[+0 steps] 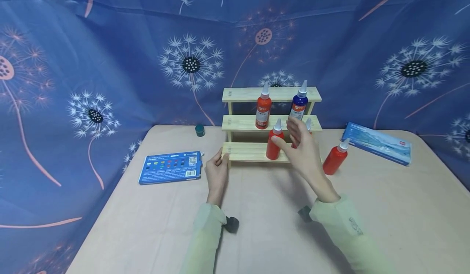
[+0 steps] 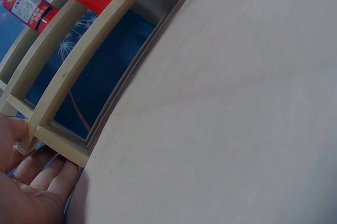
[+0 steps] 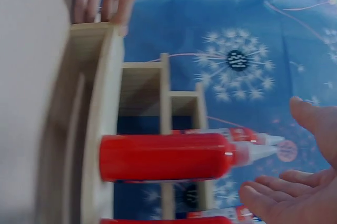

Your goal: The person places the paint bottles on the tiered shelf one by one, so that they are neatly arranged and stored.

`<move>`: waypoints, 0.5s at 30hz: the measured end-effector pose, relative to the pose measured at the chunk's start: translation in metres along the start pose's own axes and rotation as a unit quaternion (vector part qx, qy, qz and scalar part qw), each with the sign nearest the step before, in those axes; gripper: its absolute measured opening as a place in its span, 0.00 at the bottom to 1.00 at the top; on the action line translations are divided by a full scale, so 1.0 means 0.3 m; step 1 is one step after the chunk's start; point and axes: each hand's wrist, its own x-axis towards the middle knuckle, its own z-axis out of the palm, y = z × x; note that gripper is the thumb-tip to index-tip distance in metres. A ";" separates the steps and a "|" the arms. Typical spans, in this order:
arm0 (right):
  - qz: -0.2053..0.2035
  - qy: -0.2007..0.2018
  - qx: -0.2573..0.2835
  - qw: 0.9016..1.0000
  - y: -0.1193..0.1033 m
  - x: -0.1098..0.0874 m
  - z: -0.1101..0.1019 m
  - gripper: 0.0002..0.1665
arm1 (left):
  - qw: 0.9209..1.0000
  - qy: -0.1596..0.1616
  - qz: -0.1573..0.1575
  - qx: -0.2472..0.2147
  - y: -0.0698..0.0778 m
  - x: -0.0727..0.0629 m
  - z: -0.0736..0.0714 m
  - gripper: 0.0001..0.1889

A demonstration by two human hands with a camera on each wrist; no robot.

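Observation:
A three-step wooden rack (image 1: 242, 149) stands on the table. My left hand (image 1: 216, 174) pinches the left end of its lowest step, thumb on top in the left wrist view. My right hand (image 1: 304, 153) is held with thumb and fingers apart beside a red paint bottle (image 1: 273, 146) on that step. The right wrist view shows a gap between this hand and the bottle (image 3: 163, 156). Another red bottle (image 1: 308, 124) is mostly hidden behind the hand. Higher up are a labelled red bottle (image 1: 262, 112) on the middle step and a blue bottle (image 1: 298, 104), its base hidden.
To the right of the rack, a red bottle (image 1: 335, 159) stands on the tabletop (image 1: 264, 233). A blue flat box (image 1: 378, 143) lies behind it. On the left are another blue box (image 1: 170, 168) and a small dark green jar (image 1: 200, 130). Patterned blue cloth (image 1: 139, 61) hangs behind.

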 end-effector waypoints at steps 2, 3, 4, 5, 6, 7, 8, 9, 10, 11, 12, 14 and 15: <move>-0.016 0.011 0.004 1.000 -0.018 -0.014 -0.020 0.44 | 1.000 0.000 -0.001 0.000 0.000 0.000 0.001 0.21; -0.023 0.016 0.006 1.000 -0.026 -0.021 -0.030 0.43 | 1.000 0.000 -0.002 0.000 0.000 -0.001 0.002 0.21; -0.030 0.021 0.006 0.999 -0.034 -0.029 -0.042 0.42 | 1.000 0.000 -0.001 0.000 0.000 -0.001 0.002 0.21; -0.034 0.027 0.007 0.999 -0.043 -0.036 -0.054 0.42 | 1.000 0.000 -0.002 0.000 0.000 -0.001 0.003 0.21; -0.038 0.034 0.011 0.999 -0.050 -0.044 -0.067 0.42 | 1.000 0.000 -0.002 0.001 0.001 -0.001 0.004 0.20; -0.040 0.041 0.012 0.998 -0.057 -0.051 -0.081 0.42 | 1.000 0.000 0.000 0.002 0.001 -0.002 0.004 0.20; -0.041 0.051 0.013 0.998 -0.062 -0.058 -0.096 0.41 | 1.000 0.000 0.000 0.003 0.002 -0.002 0.004 0.20; -0.043 0.060 0.013 0.997 -0.066 -0.064 -0.112 0.41 | 1.000 0.000 0.001 0.004 0.002 -0.003 0.004 0.20; -0.043 0.071 0.013 0.996 -0.068 -0.069 -0.128 0.41 | 1.000 0.001 0.003 0.005 0.003 -0.003 0.004 0.20; -0.044 0.082 0.014 0.996 -0.066 -0.073 -0.143 0.40 | 1.000 0.000 0.003 0.007 0.003 -0.004 0.003 0.20; -0.045 0.093 0.013 0.995 -0.063 -0.077 -0.160 0.40 | 1.000 0.001 0.004 0.008 0.004 -0.005 0.003 0.20; -0.045 0.116 0.003 0.992 -0.051 -0.085 -0.193 0.38 | 1.000 0.001 0.004 0.007 0.004 -0.006 0.001 0.20; -0.042 0.126 -0.003 0.991 -0.043 -0.089 -0.209 0.38 | 1.000 0.000 0.004 0.006 0.004 -0.007 0.001 0.20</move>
